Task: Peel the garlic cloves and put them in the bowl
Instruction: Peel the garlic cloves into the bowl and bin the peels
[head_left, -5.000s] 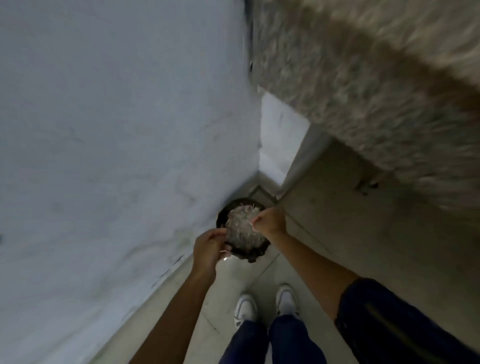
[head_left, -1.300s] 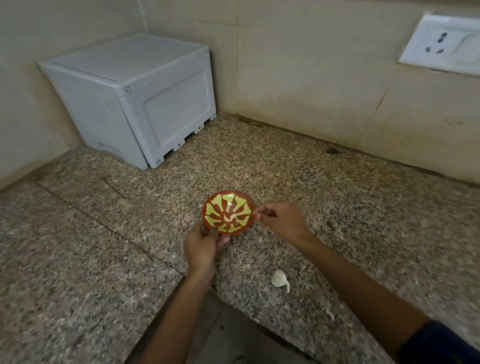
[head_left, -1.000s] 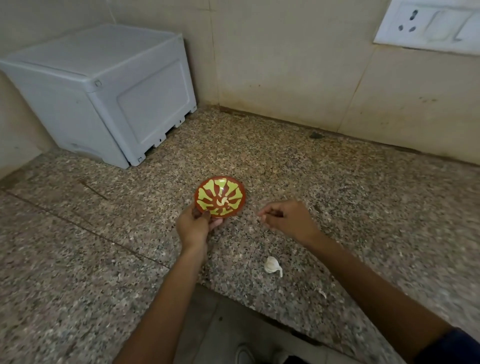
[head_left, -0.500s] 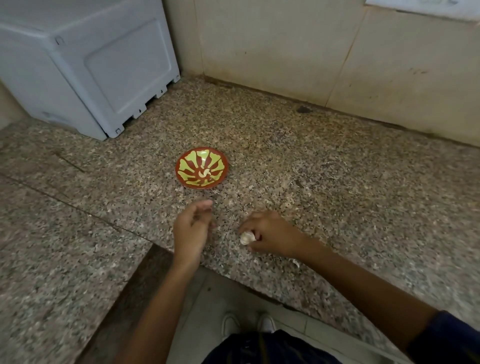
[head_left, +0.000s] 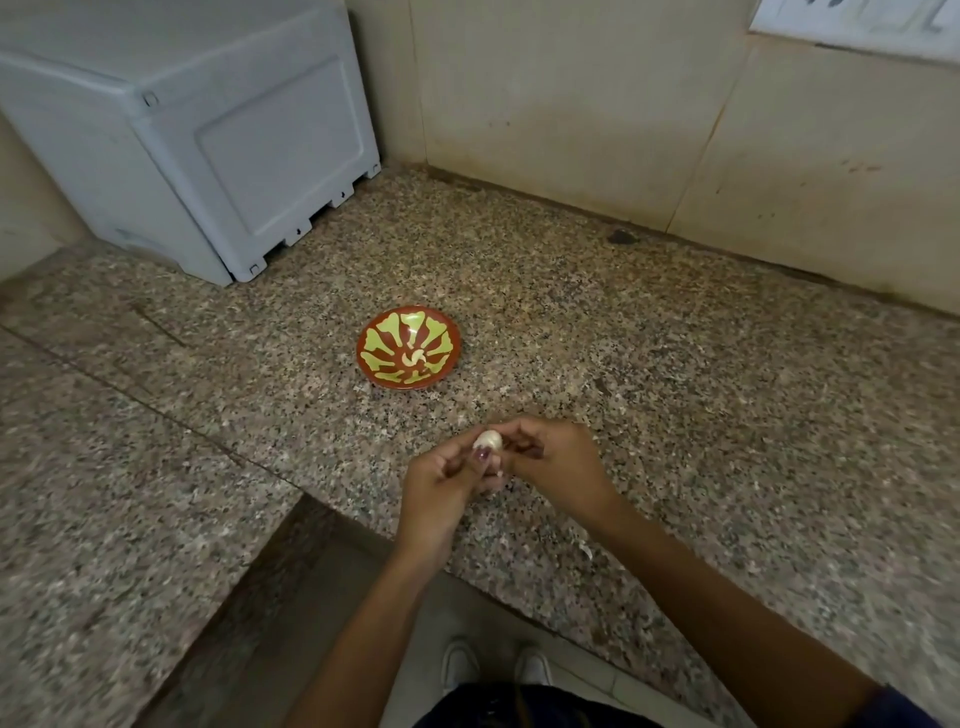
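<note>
Item: one small white, papery-skinned garlic clove (head_left: 487, 440), held above the near part of the counter, pinched between the fingertips of both hands where they meet. Left hand (head_left: 441, 491): at 7 o'clock of the clove, fingers curled, thumb and forefinger closed on the clove's lower left side, a dark-painted thumbnail showing just under it. Right hand (head_left: 558, 462): at 4 o'clock of the clove, fingers curled inward, their tips closed on the clove's right side. Whether the skin is partly off cannot be told. Round shallow red-brown bowl with yellow-green petal pattern (head_left: 409, 347): standing upright on the counter at 11 o'clock of the clove, apart from both hands; a small pale piece lies at its centre, too small to identify. Speckled brown granite counter (head_left: 675, 389): L-shaped, bearing the bowl; a small pale scrap (head_left: 585, 551) lies on it at 5 o'clock of the hands, near the front edge. Pale grey plastic box (head_left: 208, 140): on the counter at 10 o'clock, in the corner. Beige tiled wall (head_left: 571, 104): at 12 o'clock. White shoes (head_left: 493, 670): at 6 o'clock, on the floor below.
</note>
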